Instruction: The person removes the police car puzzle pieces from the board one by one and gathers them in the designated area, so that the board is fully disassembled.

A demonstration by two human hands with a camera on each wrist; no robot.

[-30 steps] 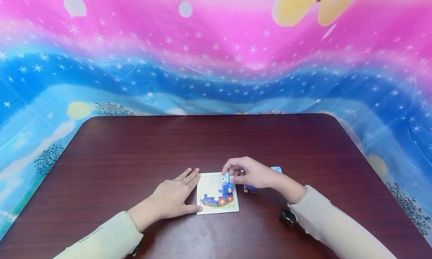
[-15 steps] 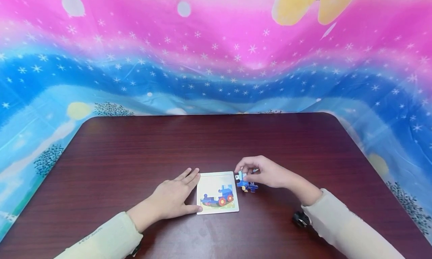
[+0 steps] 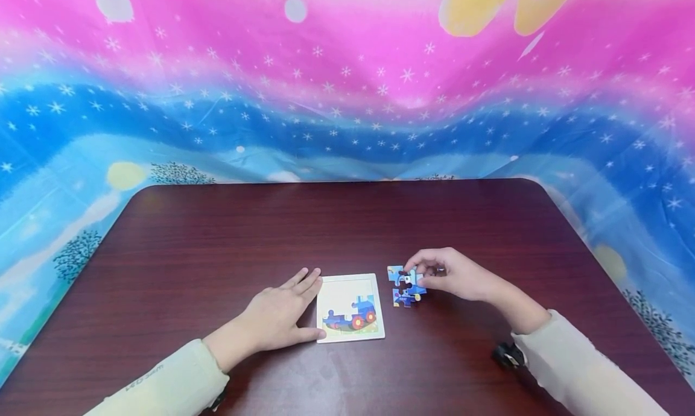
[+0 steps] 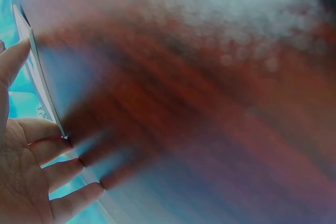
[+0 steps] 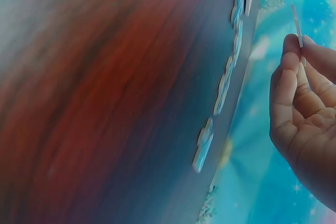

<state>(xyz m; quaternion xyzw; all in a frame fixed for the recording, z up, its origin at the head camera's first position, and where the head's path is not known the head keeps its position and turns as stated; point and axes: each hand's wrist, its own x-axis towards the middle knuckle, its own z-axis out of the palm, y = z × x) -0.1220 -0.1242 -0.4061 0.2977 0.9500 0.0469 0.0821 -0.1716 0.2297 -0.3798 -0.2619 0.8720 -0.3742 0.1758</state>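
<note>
A square, light-framed jigsaw board (image 3: 381, 310) lies on the table, its lower part filled with pieces showing a blue vehicle with red wheels. My left hand (image 3: 274, 319) lies flat at the board's left side, thumb and straight fingers touching its edge; the left wrist view shows this hand (image 4: 31, 177) spread along the thin board edge (image 4: 46, 87). To the right, my right hand (image 3: 461, 276) pinches a blue puzzle piece (image 3: 419, 280) between thumb and fingers. Seen edge-on in the right wrist view, that piece (image 5: 296, 22) is held above the table.
Loose puzzle pieces (image 3: 403, 299) lie just right of the board, partly behind the held one. Several pieces (image 5: 224, 88) show edge-on in the right wrist view. The dark wooden table (image 3: 244, 235) ends against a pink and blue patterned cloth (image 3: 347, 90).
My right hand has drawn back to the right from the board's upper right corner, carrying the pinched puzzle piece over the loose pieces. My left hand has stayed in place.
</note>
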